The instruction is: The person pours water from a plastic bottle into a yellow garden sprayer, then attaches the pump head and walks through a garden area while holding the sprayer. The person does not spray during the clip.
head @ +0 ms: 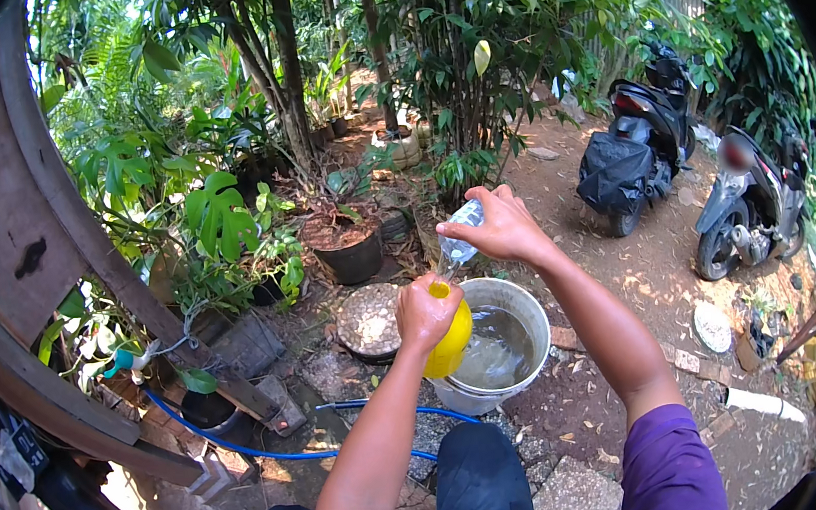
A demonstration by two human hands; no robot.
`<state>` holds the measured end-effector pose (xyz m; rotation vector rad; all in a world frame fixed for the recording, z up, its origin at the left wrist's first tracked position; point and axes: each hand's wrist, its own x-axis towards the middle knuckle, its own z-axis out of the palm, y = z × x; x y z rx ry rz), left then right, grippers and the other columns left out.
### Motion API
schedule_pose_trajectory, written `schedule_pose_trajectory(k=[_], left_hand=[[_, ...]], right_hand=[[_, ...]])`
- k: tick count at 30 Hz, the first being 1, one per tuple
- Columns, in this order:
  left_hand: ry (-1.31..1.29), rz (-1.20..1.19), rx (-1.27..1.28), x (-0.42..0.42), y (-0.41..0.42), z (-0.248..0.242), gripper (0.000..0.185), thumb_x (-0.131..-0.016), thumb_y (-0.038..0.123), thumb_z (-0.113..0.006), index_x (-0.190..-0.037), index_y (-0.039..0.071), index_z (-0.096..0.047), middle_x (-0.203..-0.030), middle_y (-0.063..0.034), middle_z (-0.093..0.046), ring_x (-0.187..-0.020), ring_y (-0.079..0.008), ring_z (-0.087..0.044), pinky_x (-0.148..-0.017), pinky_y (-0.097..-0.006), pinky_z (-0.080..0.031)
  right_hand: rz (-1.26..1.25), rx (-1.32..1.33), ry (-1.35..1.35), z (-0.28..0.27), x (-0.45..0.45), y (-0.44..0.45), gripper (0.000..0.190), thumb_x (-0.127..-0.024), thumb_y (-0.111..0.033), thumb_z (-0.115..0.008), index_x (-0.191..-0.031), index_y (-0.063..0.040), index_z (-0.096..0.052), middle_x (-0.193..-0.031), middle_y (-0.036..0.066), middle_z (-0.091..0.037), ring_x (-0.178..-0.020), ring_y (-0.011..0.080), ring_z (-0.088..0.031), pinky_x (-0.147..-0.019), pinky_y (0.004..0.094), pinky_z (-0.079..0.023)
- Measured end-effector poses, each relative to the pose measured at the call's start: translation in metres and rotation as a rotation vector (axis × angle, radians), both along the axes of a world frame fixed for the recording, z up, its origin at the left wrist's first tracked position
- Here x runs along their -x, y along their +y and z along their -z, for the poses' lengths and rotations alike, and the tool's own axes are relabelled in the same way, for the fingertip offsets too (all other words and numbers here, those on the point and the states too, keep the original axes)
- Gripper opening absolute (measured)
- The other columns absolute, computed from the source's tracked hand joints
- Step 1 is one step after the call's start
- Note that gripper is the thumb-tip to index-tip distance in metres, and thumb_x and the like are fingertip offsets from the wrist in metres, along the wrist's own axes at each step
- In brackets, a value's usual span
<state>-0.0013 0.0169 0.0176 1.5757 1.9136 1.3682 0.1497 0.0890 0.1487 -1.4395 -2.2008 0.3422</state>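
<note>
My left hand grips the neck of a yellow rubber balloon, which looks swollen and hangs by the left rim of a white plastic bucket. Murky water with ripples fills part of the bucket. Above the balloon, my right hand holds a clear plastic bottle tilted neck down. The bottle's neck points at the balloon's yellow mouth, and a clear stream shows between them. Whether the bottle touches the balloon cannot be told. My fingers partly cover the bottle and the balloon's neck.
A blue hose curves over the ground left of the bucket. A round stone slab and a potted plant stand beyond. Two motor scooters are parked at the right. A wooden post slants along the left, near a tap.
</note>
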Motion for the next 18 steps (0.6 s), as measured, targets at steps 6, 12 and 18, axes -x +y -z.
schedule_pose_trajectory(k=[6,12,18], left_hand=[[0.039,-0.005,-0.065,-0.001,0.001,0.003,0.028,-0.08,0.032,-0.073,-0.085,0.004,-0.073,-0.08,-0.0203,-0.072,-0.078,-0.0388,-0.071,-0.073,-0.0469,-0.054],[-0.025,0.044,-0.051,0.003,0.005,0.014,0.023,-0.08,0.027,-0.077,-0.084,0.005,-0.072,-0.078,-0.0135,-0.073,-0.076,-0.0271,-0.073,-0.073,-0.0404,-0.055],[-0.101,0.271,-0.147,0.016,0.007,0.024,0.018,-0.082,0.016,-0.08,-0.089,0.005,-0.069,-0.087,-0.0062,-0.074,-0.082,-0.0158,-0.07,-0.078,-0.0333,-0.054]], right_hand=[[0.005,-0.032,-0.015,0.001,0.0,-0.001,0.106,-0.074,-0.079,-0.072,-0.144,-0.001,-0.055,-0.137,0.036,-0.051,-0.13,0.0492,-0.053,-0.111,0.0503,-0.044],[0.092,0.264,0.097,0.064,-0.022,0.036,0.107,-0.076,-0.08,-0.069,-0.145,0.001,-0.054,-0.141,0.034,-0.053,-0.135,0.0422,-0.053,-0.112,0.0473,-0.043],[0.145,0.658,0.152,0.194,-0.043,0.043,0.104,-0.082,-0.07,-0.074,-0.148,0.004,-0.045,-0.151,0.026,-0.05,-0.134,0.0374,-0.055,-0.104,0.0518,-0.051]])
